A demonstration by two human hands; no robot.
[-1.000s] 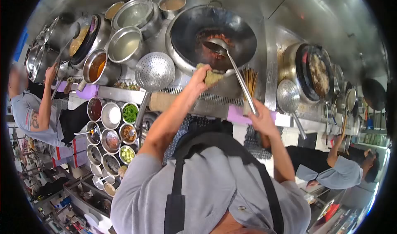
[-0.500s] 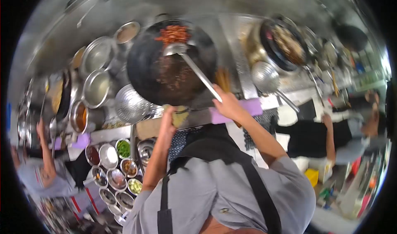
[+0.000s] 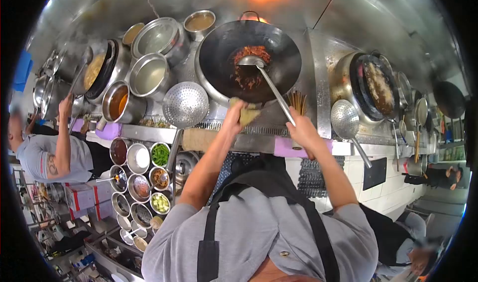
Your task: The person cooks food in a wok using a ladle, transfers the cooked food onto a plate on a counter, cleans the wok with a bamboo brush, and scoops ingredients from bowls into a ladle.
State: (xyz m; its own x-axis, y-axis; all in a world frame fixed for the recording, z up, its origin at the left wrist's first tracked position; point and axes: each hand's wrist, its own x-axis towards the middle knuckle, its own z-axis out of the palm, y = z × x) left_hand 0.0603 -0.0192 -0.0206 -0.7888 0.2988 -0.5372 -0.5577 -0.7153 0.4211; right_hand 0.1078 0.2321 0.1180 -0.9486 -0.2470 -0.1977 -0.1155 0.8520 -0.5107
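Note:
A large black wok (image 3: pixel 214 58) sits on the stove in front of me, with reddish chopped food (image 3: pixel 256 52) in its middle. My right hand (image 3: pixel 302 131) is closed round the handle of a long metal ladle (image 3: pixel 271 86), whose bowl rests among the food. At the wok's near edge, my left hand (image 3: pixel 233 116) grips a yellowish cloth (image 3: pixel 249 115). Whether the cloth wraps a wok handle is hidden. Left of the wok lies a perforated metal strainer (image 3: pixel 185 104), apart from my hands. A bundle of thin sticks (image 3: pixel 297 102) stands just beyond my right hand.
Metal pots, one with orange liquid (image 3: pixel 117 102), crowd the left. Several ingredient bowls, including chopped greens (image 3: pixel 160 154), stand at lower left. Another strainer (image 3: pixel 344 118) and a dark pan of food (image 3: pixel 377 85) are at right. A co-worker (image 3: pixel 55 155) works at far left; others are at right.
The reddish food has shifted from the wok's far side toward its middle, and the ladle bowl is now in it. Flame glow shows behind the wok. My view has swung.

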